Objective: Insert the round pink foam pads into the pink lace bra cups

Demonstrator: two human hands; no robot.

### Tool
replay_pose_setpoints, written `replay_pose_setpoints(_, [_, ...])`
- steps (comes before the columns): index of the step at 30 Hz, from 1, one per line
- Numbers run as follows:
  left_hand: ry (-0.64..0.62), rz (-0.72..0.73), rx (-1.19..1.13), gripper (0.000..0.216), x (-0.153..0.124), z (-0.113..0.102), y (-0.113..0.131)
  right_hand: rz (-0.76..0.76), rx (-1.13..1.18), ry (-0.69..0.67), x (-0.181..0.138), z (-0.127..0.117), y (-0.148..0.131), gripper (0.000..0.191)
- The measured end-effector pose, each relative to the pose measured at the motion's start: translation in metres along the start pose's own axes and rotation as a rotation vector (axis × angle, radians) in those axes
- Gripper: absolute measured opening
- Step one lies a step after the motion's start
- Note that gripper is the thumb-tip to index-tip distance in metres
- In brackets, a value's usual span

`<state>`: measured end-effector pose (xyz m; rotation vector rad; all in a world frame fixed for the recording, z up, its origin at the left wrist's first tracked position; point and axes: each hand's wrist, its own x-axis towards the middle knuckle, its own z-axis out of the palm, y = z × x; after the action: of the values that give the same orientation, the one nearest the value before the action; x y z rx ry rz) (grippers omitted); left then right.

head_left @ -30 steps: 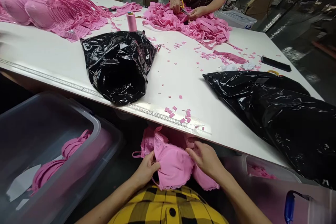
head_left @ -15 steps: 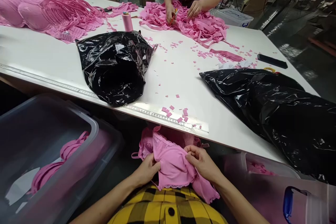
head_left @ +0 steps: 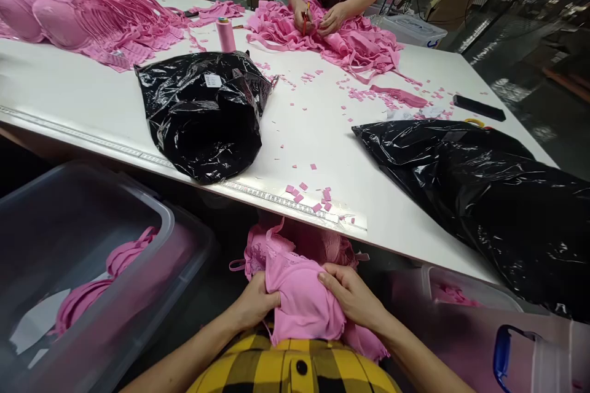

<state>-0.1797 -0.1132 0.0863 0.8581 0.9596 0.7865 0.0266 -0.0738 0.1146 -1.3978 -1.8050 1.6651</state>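
Observation:
A pink bra (head_left: 306,298) with lace edging is spread between my two hands, just above my lap and below the table's front edge. My left hand (head_left: 255,304) grips its left side, thumb on top and fingers hidden behind the cloth. On the other side, my right hand (head_left: 351,295) pinches the fabric near the cup's upper edge. Part of the bra hangs down under my right wrist. Behind it, more pink lace bras (head_left: 334,249) lie in the shadow under the table edge.
On the white table (head_left: 313,135) lie two black plastic bags (head_left: 203,86), pink fabric scraps and a thread cone (head_left: 225,35). Clear bins (head_left: 170,221) with pink pieces flank me. Across, a person's hands (head_left: 332,18) work with orange-handled snips (head_left: 305,18) in a pink pile (head_left: 369,49).
My hands have pulled the bra slightly lower and toward me, and the cup bulges more smoothly. My right hand covers more of its edge. The other person's snips now point upright.

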Motion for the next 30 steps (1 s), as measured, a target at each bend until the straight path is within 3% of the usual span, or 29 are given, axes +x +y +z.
replay_pose_setpoints(3, [0.017,-0.004,-0.038,0.038,0.001,0.004,0.001,0.002,0.052,-0.025,0.001,-0.006,-0.005,0.042])
replay_pose_setpoints(8, [0.032,-0.043,-0.127,0.035,0.000,0.005,0.002,-0.053,0.007,-0.232,-0.003,-0.023,-0.015,0.026])
replay_pose_setpoints(11, [0.103,-0.038,-0.119,0.035,-0.002,0.006,0.005,-0.066,0.023,-0.277,-0.006,-0.025,-0.018,0.034])
replay_pose_setpoints(14, [0.070,-0.101,-0.257,0.048,-0.005,0.008,0.005,-0.049,0.128,-0.262,-0.007,-0.020,-0.011,0.048])
replay_pose_setpoints(17, [0.061,-0.162,-0.344,0.059,-0.008,0.008,-0.001,-0.029,0.118,-0.182,-0.009,-0.013,-0.002,0.053])
replay_pose_setpoints(20, [0.167,-0.182,-0.321,0.058,-0.008,0.007,-0.009,-0.100,-0.103,0.000,-0.015,-0.009,0.000,0.026])
replay_pose_setpoints(23, [0.190,-0.224,-0.373,0.057,-0.008,0.008,-0.012,-0.263,-0.336,0.180,-0.025,-0.007,0.001,0.005])
replay_pose_setpoints(27, [0.181,-0.248,-0.477,0.059,-0.009,0.012,-0.010,-0.444,-0.630,0.367,-0.039,0.002,0.012,0.009])
replay_pose_setpoints(30, [0.161,-0.202,-0.456,0.066,-0.007,0.014,-0.011,-0.343,-0.727,0.399,-0.042,0.014,0.024,0.016])
